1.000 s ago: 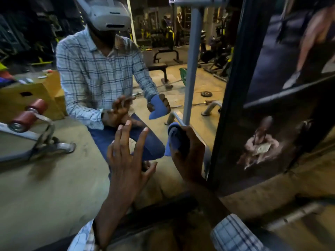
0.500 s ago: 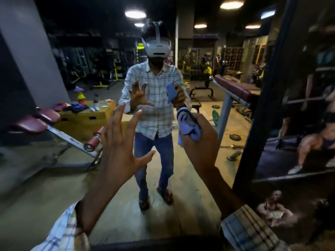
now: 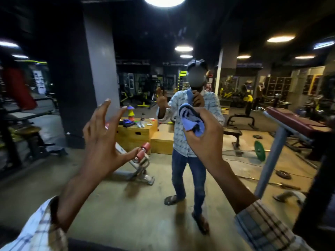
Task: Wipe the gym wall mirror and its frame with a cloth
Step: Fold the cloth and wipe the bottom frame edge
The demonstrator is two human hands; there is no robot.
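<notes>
The wall mirror (image 3: 145, 205) fills nearly the whole view, and its dark frame (image 3: 315, 196) runs up the edge at 3 to 4 o'clock. The right hand (image 3: 206, 140) is raised just right of centre, clenched around a bunched blue cloth (image 3: 192, 118). The cloth sits at the top of the fist, toward 11 o'clock from the knuckles, with its folds spilling out above the thumb and fingers and a lower flap tucked under the fingertips. Whether the cloth is touching the glass cannot be told. The left hand (image 3: 103, 140) is held up at about 9 o'clock from the cloth, well apart from it, released, fingers spread wide and holding nothing. Both forearms rise from checked sleeves at 7 and 5 o'clock.

In the glass the person's reflection (image 3: 188, 142) stands at centre in a checked shirt and jeans, one palm spread and the other hand holding the cloth up near the chin. Reflected behind it, at 10 o'clock, are yellow plyo boxes (image 3: 137, 134) with small items on top and a weight bench with red rollers (image 3: 143, 151) in front of them. A green weight plate (image 3: 259, 150) stands at 3 o'clock, beside a maroon padded bench (image 3: 293, 122) on a grey post.
</notes>
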